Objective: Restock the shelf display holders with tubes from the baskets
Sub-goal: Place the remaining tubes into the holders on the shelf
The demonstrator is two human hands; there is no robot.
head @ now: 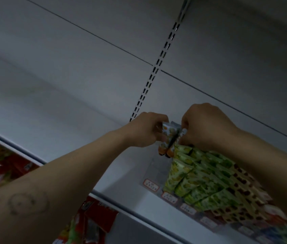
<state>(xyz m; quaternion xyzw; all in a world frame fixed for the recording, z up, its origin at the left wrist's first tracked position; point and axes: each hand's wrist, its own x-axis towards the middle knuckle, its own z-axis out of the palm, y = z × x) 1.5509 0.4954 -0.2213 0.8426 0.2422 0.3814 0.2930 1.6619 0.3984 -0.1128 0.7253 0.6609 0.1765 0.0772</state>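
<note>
Where the view tilts up along the shelving, red boxes (0, 164) lie in the dim lower left, below the front edge of a pale shelf (121, 175). The left forearm crosses over them, a faint round mark drawn on it, and reaches up to the back of that shelf. The left hand (145, 132) is clenched around a small bunch of orange tubes (166, 140), fingers wrapped over their left side. The tubes stand nearly upright with their dark caps down, just above the shelf surface (whether the caps touch it cannot be told). Behind them a slotted upright (158, 64) runs up the grey back panel (68, 59).

The right hand (208, 127) meets the same bunch from the other side, its fingers curled and pinching the flat upper ends of the tubes. The two hands are almost touching. Directly below the bunch is an empty-looking clear display holder (154, 167), blurred and hard to make out. Just right of it, green tubes (197, 178) fill several rows, packed tight and leaning back, and further right come rows of brown-patterned tubes (245, 194), partly hidden under the right forearm. Red-and-white price labels (151, 185) line the shelf front under the rows.
</note>
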